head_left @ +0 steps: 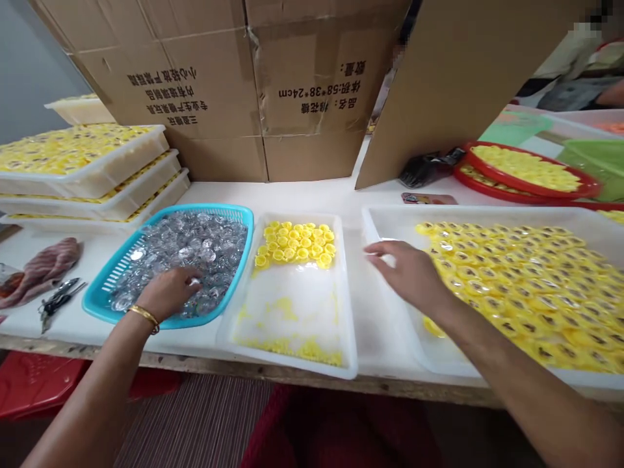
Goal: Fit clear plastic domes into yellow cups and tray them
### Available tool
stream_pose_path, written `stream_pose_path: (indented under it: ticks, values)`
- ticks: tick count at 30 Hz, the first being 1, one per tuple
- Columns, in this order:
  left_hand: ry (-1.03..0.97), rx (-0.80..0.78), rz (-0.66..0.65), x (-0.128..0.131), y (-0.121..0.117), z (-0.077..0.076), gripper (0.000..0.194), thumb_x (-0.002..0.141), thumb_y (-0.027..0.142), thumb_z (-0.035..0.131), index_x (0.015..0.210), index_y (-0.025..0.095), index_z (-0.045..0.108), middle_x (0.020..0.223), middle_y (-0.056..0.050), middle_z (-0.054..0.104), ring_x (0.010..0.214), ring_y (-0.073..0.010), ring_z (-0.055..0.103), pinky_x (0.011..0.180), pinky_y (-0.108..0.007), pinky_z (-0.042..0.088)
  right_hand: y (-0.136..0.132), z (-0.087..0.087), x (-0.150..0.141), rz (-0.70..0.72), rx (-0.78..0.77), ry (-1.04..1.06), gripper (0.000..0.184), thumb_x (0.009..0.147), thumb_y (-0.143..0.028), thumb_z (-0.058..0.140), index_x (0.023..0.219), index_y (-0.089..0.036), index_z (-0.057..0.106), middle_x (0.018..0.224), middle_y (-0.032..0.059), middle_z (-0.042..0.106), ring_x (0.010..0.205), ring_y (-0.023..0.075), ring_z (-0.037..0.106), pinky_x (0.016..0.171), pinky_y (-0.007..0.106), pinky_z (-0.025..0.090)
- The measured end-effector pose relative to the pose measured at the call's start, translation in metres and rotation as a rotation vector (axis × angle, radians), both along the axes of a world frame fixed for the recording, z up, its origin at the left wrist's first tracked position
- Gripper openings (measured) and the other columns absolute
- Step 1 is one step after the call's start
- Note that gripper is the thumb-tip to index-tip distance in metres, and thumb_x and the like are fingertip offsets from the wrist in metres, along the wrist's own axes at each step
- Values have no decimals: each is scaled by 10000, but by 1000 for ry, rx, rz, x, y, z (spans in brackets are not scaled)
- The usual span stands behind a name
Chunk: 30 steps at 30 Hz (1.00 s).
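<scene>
My left hand (pixel 170 290), with a gold bangle at the wrist, reaches into a blue plastic basket (pixel 100 284) of clear, shiny plastic pieces (pixel 205 227). Its fingers are closed at a clear piece near the basket's front right. Over the left wall of a large white tray (pixel 390 214) is my right hand (pixel 407 270), thumb and forefinger pinched; anything at the tips is too small to make out. That tray holds rows of yellow cups with dark centres (pixel 517 286). Between the hands, a smaller white tray (pixel 348 338) has small yellow cups (pixel 297 242) grouped at its far end.
Stacked white trays (pixel 131 156) of yellow pieces stand at the left, behind a striped cloth (pixel 53 263) and keys (pixel 58 302). Cardboard (pixel 219 84) walls off the back. Red round trays (pixel 536 172), a black bag (pixel 429 169) and a phone-like object (pixel 429 199) lie back right.
</scene>
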<state>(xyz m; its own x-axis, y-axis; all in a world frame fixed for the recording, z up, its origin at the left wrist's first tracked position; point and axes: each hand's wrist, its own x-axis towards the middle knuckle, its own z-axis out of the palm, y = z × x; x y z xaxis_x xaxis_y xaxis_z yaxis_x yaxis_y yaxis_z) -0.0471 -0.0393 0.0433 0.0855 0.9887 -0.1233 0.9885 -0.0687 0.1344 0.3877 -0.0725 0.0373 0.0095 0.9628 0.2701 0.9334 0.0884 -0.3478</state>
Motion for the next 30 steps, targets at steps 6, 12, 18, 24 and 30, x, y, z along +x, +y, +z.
stream_pose_path:
  ticks: [6, 12, 18, 24, 30]
  values:
    - [64, -121, -116, 1, 9, -20, 250, 684, 291, 539, 852, 251, 719, 691, -41, 684, 681, -236, 630, 607, -279, 367, 45, -15, -62, 215, -153, -466, 137, 805, -222, 611, 919, -171, 669, 995, 104, 644, 1024, 262, 508, 788, 349, 379]
    - [-83, -82, -77, -5, 3, -18, 250, 699, 373, 538, 819, 240, 713, 621, -20, 650, 586, -209, 591, 556, -269, 341, 57, -26, -66, 213, -156, -535, 82, 811, -195, 597, 833, -165, 670, 968, 119, 615, 1012, 267, 472, 794, 375, 329]
    - [-179, -19, -30, -4, 0, -16, 373, 710, 379, 496, 959, 213, 719, 665, -19, 673, 630, -209, 608, 601, -264, 400, 32, -30, -85, 285, -156, -490, 138, 800, -278, 633, 887, -171, 649, 966, 93, 623, 1009, 252, 493, 793, 359, 320]
    - [-79, 33, 12, 6, 0, -16, 346, 738, 277, 452, 964, 219, 707, 726, -46, 702, 731, -238, 647, 657, -286, 421, 9, -40, -116, 364, -227, -338, 171, 817, -259, 592, 961, -168, 588, 918, 63, 654, 887, 226, 575, 747, 335, 340]
    - [-31, 222, 157, 9, -11, -4, 192, 766, 299, 473, 769, 207, 642, 718, -67, 690, 705, -264, 643, 616, -321, 420, -2, -30, -128, 370, -280, -307, 178, 815, -189, 537, 985, -135, 542, 876, 88, 650, 806, 219, 594, 646, 300, 351]
